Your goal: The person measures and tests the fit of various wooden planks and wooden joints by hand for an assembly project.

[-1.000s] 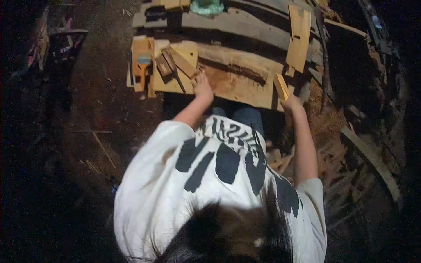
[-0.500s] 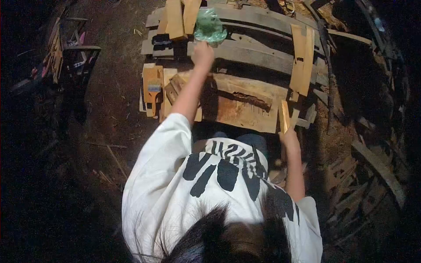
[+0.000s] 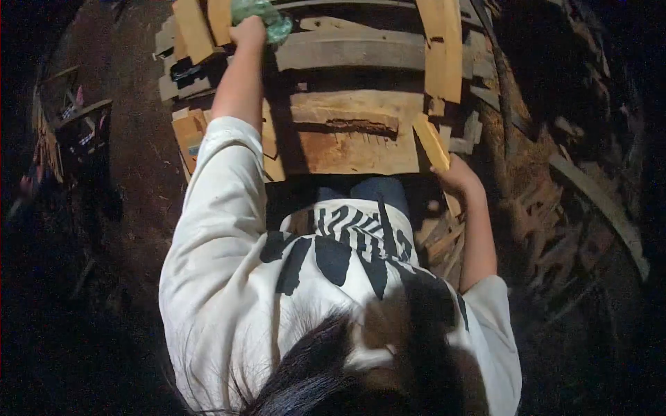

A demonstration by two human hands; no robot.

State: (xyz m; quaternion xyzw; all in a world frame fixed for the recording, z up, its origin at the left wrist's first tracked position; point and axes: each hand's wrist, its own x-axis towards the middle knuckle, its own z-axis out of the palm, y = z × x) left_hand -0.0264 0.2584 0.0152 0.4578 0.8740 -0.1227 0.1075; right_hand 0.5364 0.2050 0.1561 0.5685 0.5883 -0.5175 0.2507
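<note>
My left hand [image 3: 248, 32] reaches to the far side of the planks, its fingers closed at a crumpled green plastic bag [image 3: 277, 26]; its fingertips are partly hidden. Two light wood blocks [image 3: 194, 31] stand just left of the bag. Near the front right corner, my right hand [image 3: 463, 179] is wrapped round a narrow strip of light wood [image 3: 431, 142], which points up and away. Between my arms lies a wide board [image 3: 347, 158] with a rough, dark-cracked piece of wood [image 3: 361, 127] on it.
Grey slats [image 3: 347, 54] make up the work surface. Long light boards [image 3: 442, 62] lie along its right side. A partly hidden orange-brown wooden piece [image 3: 189, 128] sits at the left. Wood scraps [image 3: 555, 215] litter the ground at right, with a long curved plank [image 3: 603, 208].
The view has shifted, so the bench appears farther left and up. My left hand has moved farther over the green bag. The wood strip in my right hand has tilted leftward.
</note>
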